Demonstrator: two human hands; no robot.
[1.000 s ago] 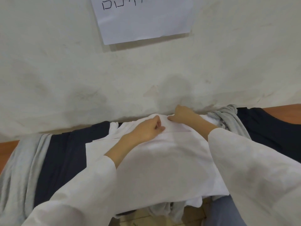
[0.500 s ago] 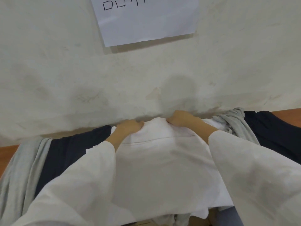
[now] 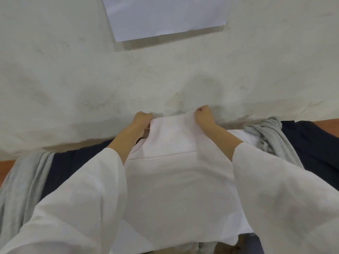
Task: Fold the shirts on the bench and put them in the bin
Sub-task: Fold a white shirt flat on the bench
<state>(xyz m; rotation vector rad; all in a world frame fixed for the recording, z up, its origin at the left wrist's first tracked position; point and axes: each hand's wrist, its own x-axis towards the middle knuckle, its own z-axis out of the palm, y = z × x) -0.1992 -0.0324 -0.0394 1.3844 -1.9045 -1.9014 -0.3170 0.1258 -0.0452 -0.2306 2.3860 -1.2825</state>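
- White shirt (image 3: 176,176): its far edge is gripped by the left hand (image 3: 142,120) and right hand (image 3: 203,114); folding barely begun, I'd say.
- Grey shirt (image 3: 23,180) and navy shirt (image 3: 62,171), left of the hands, lie unfolded; no bin visible.

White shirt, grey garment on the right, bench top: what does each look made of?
White shirt: thin matte knit, probably cotton; it drapes and shows a stitched seam. Grey garment: soft jersey-like cloth, bunched in ropey folds. Bench top: smooth orange-brown surface, wood or laminate; too little shows to tell.
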